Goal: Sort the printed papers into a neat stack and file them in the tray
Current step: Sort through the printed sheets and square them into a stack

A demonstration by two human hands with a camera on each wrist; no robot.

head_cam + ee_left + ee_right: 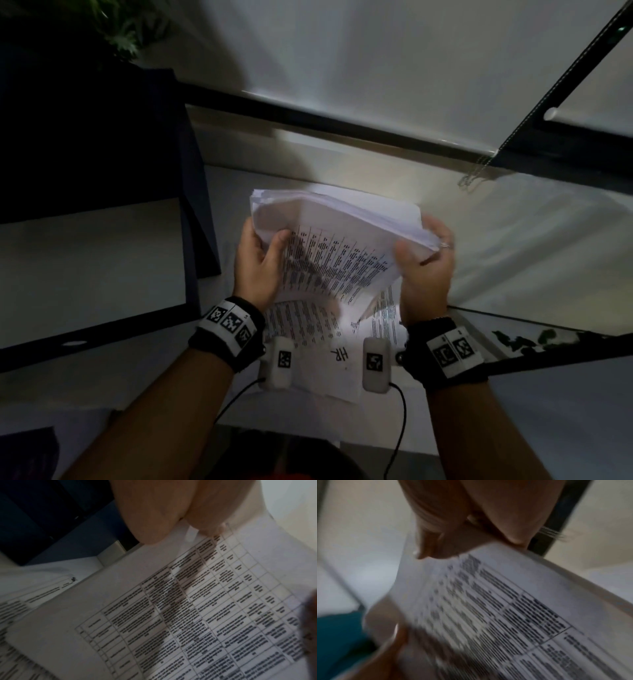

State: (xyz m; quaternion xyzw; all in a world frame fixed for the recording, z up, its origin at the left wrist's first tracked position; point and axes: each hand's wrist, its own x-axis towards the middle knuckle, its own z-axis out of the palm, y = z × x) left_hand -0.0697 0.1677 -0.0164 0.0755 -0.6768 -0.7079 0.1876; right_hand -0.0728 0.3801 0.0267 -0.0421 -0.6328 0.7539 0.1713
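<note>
I have the left hand (pixel 257 263) and right hand (pixel 424 267) clamped on opposite edges of the paper stack (pixel 337 240), lifted above loose sheets (pixel 329 346) on the desk; squaring step underway, next probably tapping edges flush; no tray identified.

head: looks down from above at the paper bundle (pixel 337 246)
left wrist: very near, faces printed table
right wrist: very near, blurred
shared: same bundle
</note>
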